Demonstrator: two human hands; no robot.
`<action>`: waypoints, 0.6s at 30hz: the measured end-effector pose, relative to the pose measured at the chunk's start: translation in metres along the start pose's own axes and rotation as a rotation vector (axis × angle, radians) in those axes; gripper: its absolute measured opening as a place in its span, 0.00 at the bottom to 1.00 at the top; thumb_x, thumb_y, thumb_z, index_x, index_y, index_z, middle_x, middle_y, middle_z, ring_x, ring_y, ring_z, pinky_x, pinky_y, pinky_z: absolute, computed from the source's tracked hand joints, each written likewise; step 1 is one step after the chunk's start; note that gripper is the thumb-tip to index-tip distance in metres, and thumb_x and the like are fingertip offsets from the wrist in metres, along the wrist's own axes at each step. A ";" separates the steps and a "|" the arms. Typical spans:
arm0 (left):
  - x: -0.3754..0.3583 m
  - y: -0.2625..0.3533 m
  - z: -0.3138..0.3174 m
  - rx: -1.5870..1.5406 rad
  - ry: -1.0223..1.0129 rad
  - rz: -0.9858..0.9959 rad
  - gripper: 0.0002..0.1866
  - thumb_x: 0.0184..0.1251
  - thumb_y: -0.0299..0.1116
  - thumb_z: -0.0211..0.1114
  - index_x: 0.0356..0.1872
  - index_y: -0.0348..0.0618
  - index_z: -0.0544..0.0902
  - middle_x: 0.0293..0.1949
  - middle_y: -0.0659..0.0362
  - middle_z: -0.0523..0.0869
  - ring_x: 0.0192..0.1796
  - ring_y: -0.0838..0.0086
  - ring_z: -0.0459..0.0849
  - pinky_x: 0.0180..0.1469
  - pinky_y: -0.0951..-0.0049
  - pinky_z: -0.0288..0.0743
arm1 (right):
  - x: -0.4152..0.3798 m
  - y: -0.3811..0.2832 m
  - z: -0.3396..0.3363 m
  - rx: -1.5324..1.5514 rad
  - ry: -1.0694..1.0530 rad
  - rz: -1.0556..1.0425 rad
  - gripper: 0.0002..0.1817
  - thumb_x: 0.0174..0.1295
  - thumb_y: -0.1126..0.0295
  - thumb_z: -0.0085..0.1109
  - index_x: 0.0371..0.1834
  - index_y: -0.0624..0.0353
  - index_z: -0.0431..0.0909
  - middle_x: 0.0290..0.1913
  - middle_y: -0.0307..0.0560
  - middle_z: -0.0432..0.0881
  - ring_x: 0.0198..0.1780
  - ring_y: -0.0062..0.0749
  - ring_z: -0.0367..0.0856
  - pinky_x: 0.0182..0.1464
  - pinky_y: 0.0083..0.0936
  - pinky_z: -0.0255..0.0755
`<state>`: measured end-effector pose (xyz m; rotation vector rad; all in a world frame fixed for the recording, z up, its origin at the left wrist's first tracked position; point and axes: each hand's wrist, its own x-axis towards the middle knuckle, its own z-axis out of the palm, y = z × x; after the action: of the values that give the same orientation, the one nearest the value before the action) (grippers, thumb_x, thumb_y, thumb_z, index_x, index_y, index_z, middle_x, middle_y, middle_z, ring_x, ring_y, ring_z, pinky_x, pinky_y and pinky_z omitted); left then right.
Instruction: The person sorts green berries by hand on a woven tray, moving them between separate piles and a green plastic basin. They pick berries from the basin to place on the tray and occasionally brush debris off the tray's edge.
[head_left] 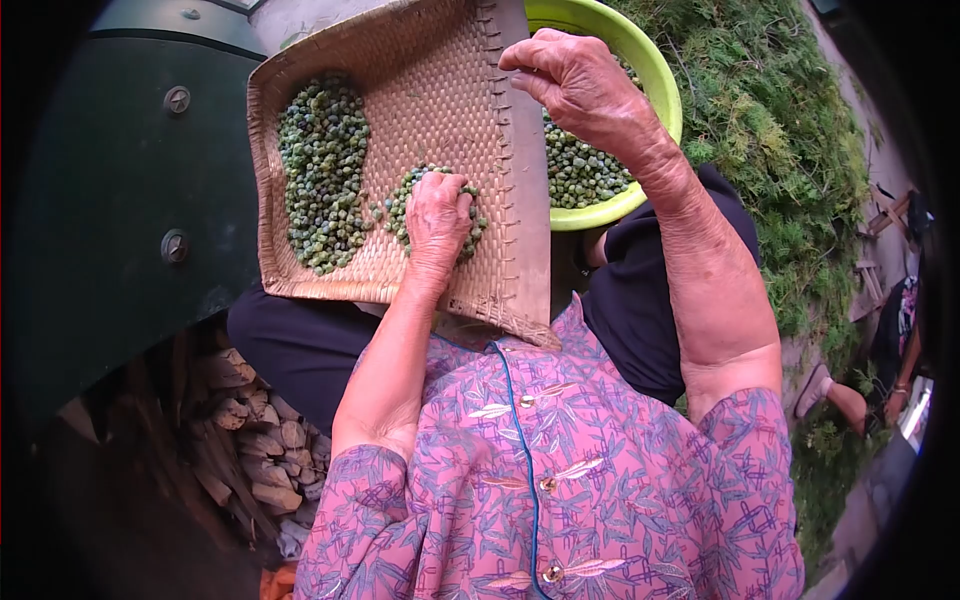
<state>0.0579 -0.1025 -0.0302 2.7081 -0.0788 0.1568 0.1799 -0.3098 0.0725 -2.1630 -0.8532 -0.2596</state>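
Note:
A woven tray [400, 120] rests across the lap, with a large pile of small green berries [325, 170] along its left side. My left hand [438, 212] lies on a smaller pile of berries [472, 235] near the tray's middle, its fingers curled down among them. Over the tray's wooden right edge, my right hand [580, 85] is raised with thumb and fingers pinched together; whatever it may hold is too small to make out. Beneath and beyond that hand, a yellow-green basin [665, 95] holds many more berries [580, 170].
Cut green foliage [760, 140] covers the ground at the right. Stacked firewood [265, 450] lies at the lower left, below a dark green metal surface [130, 210]. Another person's leg and shoe [815, 390] show at the far right.

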 end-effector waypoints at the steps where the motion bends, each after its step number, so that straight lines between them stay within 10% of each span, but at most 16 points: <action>1: -0.001 -0.001 0.003 -0.002 0.000 0.002 0.09 0.54 0.30 0.66 0.37 0.43 0.83 0.36 0.54 0.80 0.42 0.59 0.78 0.47 0.61 0.72 | -0.001 0.001 0.000 0.012 0.007 -0.015 0.08 0.59 0.71 0.60 0.40 0.61 0.81 0.33 0.50 0.80 0.35 0.43 0.81 0.40 0.31 0.74; 18: -0.008 -0.018 0.009 0.079 0.116 -0.022 0.08 0.53 0.27 0.62 0.35 0.45 0.82 0.37 0.54 0.81 0.43 0.57 0.79 0.46 0.60 0.72 | -0.002 0.001 -0.004 0.004 0.013 -0.015 0.09 0.59 0.71 0.60 0.41 0.62 0.81 0.34 0.50 0.81 0.36 0.42 0.81 0.41 0.31 0.74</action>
<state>0.0518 -0.0898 -0.0465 2.7709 -0.0086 0.3156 0.1792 -0.3141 0.0736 -2.1496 -0.8627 -0.2792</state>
